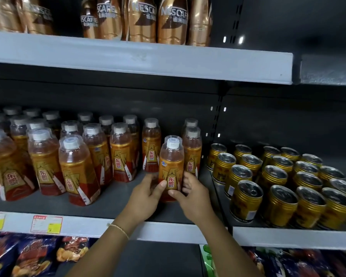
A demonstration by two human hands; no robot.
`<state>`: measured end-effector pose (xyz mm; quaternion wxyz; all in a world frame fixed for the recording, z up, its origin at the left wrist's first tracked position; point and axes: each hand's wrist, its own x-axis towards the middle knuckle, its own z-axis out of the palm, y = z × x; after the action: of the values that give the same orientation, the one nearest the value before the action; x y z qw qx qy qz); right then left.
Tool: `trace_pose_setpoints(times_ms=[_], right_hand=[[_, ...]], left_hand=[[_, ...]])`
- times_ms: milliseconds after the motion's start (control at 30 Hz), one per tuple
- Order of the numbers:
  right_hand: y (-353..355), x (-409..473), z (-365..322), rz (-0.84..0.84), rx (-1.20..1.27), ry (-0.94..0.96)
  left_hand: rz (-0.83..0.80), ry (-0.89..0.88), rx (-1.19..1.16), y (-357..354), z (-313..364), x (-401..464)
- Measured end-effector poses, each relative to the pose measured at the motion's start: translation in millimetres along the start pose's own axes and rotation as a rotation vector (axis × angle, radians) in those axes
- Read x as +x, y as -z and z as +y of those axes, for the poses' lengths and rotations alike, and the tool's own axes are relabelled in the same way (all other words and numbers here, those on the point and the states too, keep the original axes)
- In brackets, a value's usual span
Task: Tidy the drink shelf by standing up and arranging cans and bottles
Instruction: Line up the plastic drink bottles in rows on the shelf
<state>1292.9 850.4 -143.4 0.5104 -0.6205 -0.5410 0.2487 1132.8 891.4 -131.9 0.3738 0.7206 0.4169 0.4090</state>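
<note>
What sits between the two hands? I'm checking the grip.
In the head view, one upright orange bottle, held by the left hand and right hand.

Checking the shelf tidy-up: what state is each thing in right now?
Held bottle: upright, capped, gripped by both hands.
Left hand: curled round the bottle.
Right hand: curled round the bottle.
Other bottles: standing, capped.
Gold cans: upright, unopened.

held bottle [171, 168] base hidden behind hands, price tags [46, 223] blurred unreadable, snack bags [28, 256] cut off below
</note>
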Motion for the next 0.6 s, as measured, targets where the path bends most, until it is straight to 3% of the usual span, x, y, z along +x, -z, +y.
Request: trace_pose_setpoints(times_ms=[367,600], right_hand=[[39.9,-9.7,14.5,0.061,-0.092,-0.035],[37.4,-7.2,21.4,0.115,-0.129,-0.047]], left_hand=[[-0.101,-0.101,0.138,-37.6,2.9,11.9],[-0.074,-0.155,0.119,-45.0,2.3,15.0]])
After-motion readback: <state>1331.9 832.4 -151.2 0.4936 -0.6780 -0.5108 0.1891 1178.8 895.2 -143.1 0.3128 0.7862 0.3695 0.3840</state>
